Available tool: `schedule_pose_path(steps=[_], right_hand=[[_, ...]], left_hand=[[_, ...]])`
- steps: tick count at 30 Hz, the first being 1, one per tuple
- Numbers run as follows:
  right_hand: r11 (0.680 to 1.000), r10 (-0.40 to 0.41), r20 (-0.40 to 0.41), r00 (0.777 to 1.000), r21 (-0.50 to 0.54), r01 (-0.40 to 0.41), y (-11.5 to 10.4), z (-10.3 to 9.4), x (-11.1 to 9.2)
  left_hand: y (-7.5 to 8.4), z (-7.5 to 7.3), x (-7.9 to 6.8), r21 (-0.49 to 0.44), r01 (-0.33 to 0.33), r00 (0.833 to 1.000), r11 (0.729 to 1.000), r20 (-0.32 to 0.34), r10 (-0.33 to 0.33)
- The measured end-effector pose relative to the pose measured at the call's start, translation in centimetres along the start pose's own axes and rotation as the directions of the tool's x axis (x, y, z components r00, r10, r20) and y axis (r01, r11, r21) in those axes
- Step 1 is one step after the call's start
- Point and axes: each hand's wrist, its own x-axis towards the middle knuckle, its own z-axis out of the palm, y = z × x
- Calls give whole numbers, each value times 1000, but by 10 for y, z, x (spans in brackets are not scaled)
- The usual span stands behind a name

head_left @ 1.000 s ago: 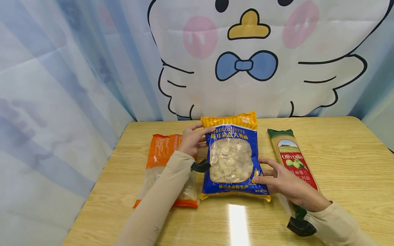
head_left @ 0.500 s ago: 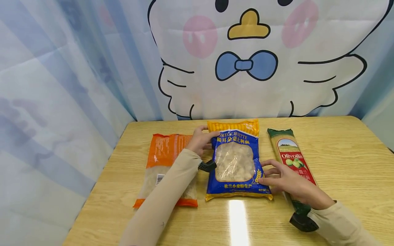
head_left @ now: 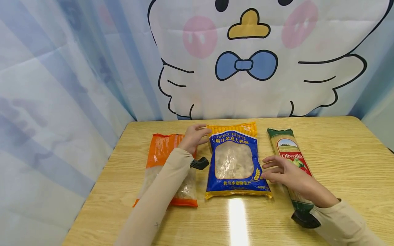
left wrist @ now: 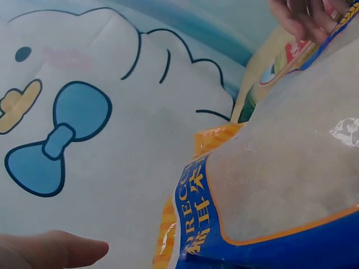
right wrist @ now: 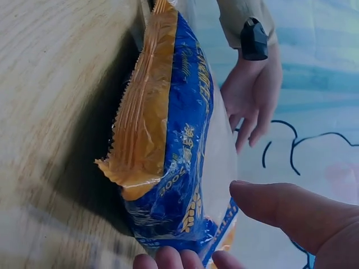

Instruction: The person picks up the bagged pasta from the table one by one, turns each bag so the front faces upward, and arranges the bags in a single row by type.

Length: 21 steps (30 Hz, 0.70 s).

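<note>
A blue and yellow bag of orecchiette pasta (head_left: pixel 234 160) lies flat on the table, its clear window facing up. Beside its upper left corner is my left hand (head_left: pixel 194 138), fingers loosely bent around nothing. The left wrist view shows that thumb (left wrist: pixel 67 249) apart from the bag. By the lower right edge my right hand (head_left: pixel 286 174) hovers with spread, relaxed fingers. Its thumb (right wrist: pixel 286 213) stands off the bag in the right wrist view, while its fingertips (right wrist: pixel 168 258) are close to the bag's side; whether they touch I cannot tell.
An orange-ended clear bag (head_left: pixel 163 153) lies to the left, partly under my left forearm. To the right is a green-ended pack of Olivoilà spaghetti (head_left: pixel 289 147), partly covered by my right hand. A cartoon-printed curtain (head_left: pixel 246 92) hangs behind the wooden table (head_left: pixel 347 164).
The orecchiette bag, held by both hands earlier, has shifted slightly right and settled flat on the table. My left hand has let go and drawn left; my right hand has loosened and eased away.
</note>
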Motion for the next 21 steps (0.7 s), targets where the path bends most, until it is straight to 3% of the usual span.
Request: schedule_pose_path(steps=[5, 13, 21], right_hand=[[997, -39, -45, 998, -64, 36, -4, -2, 1], [994, -85, -100, 991, -70, 78, -9, 1, 4], [992, -113, -117, 987, -74, 105, -18, 3, 10]], left_hand=[[3, -10, -6, 23, -44, 999, 999, 34, 43], [5, -30, -20, 55, -81, 994, 995, 73, 77], [12, -55, -35, 81, -94, 994, 992, 63, 89]])
